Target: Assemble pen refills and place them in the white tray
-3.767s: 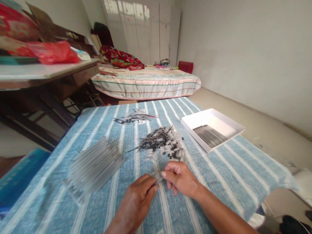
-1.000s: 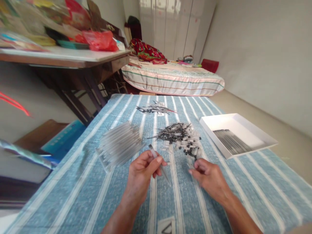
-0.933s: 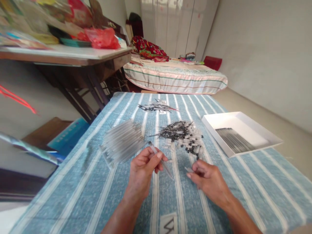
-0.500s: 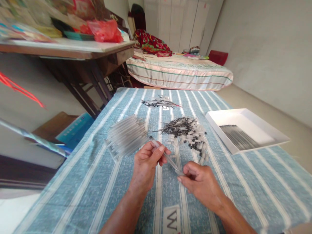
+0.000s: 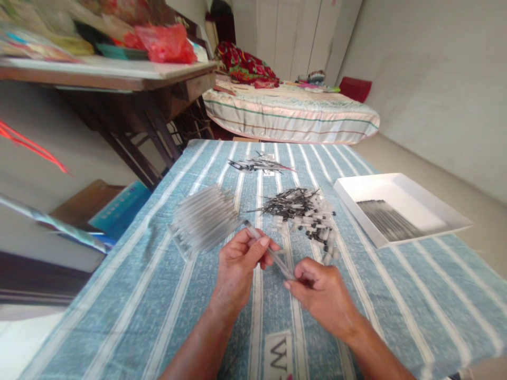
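A clear-barrelled pen (image 5: 279, 262) with a dark upper end slants between my two hands. My left hand (image 5: 241, 258) is closed round its upper part, thumb and fingers pinching the barrel. At the lower end, my right hand (image 5: 322, 290) is closed in a pinch on a translucent pen cap, mostly hidden by the fingers and in line with the barrel. Left of the pen lies a neat stack of clear pen barrels (image 5: 206, 219). Beyond my right hand is a heap of dark pen tips (image 5: 291, 203), merging into loose clear and black caps and plugs (image 5: 322, 224).
A white open box (image 5: 425, 211) at the right holds a row of dark-filled pens (image 5: 388, 219). More thin refills (image 5: 259, 164) lie at the far end of the striped cloth (image 5: 158, 295). A side table (image 5: 158, 74) with bags stands at the left, a bed (image 5: 293, 111) behind.
My right hand has shifted slightly up and left, bringing the cap from an angle beside the pen's lower end into line with it. My left hand is almost unmoved.
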Tool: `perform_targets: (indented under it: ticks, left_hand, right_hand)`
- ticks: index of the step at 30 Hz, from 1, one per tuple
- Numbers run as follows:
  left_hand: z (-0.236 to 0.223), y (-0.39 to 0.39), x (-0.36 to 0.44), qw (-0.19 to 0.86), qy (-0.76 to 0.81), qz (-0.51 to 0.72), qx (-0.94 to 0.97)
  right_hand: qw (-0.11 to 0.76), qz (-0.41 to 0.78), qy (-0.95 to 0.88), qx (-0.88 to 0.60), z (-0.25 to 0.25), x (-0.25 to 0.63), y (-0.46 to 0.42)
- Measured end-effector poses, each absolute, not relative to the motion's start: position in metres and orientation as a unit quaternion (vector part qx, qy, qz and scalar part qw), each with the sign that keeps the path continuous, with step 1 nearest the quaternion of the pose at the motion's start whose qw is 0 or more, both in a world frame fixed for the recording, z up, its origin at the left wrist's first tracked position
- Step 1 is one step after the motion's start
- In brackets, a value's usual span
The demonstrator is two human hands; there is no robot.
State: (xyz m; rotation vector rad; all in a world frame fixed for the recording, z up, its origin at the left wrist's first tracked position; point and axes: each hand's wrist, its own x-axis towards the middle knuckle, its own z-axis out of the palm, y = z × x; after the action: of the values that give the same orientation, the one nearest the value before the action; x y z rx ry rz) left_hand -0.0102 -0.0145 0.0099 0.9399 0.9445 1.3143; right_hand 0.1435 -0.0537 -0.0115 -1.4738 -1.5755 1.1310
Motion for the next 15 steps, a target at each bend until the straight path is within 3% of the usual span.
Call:
perform_targets:
  ticks: [7,15]
  left_hand:
    - [0.011,-0.015,-0.012,0.621,0.402,0.547,0.393]
    - [0.011,-0.015,-0.010,0.630,0.405,0.542,0.380]
  right_hand:
    - [0.413,0.466,-0.560,-0.546,-0.015,0.139,-0.059]
    - [0.453,0.301,-0.641,-0.541,-0.025,0.139,-0.064]
